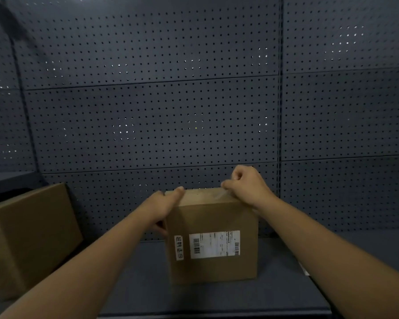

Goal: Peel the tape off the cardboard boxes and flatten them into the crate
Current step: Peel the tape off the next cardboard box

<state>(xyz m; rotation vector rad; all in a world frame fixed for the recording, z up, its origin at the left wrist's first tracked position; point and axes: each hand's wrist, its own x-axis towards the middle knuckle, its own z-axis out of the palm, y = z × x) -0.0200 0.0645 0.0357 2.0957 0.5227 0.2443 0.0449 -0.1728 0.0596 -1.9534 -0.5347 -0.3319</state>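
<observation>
A person's bare hands work at a small cardboard box (211,240) standing upright on a dark grey shelf (281,272), close against a dark pegboard wall (152,120). The left hand (165,208) grips the box's upper left corner, thumb laid along the top edge and fingers curled around the left side. The right hand (245,186) is at the top right, its grip pinching a strip of clear tape (219,195) that lies across the top face and shows as a pale, glossy band; how much of it is lifted cannot be told. The side of the box facing the camera carries a white shipping label (214,244) with barcodes and, just to its left, a narrow white sticker (179,247) with printed characters; the text is too small to read. A larger cardboard box (30,236) stands on the shelf to the left, apart from the small one, partly cut off by the frame edge. A small pale scrap (305,270) lies on the shelf beside the right forearm; what it is cannot be made out. Both forearms reach in from the lower corners.
</observation>
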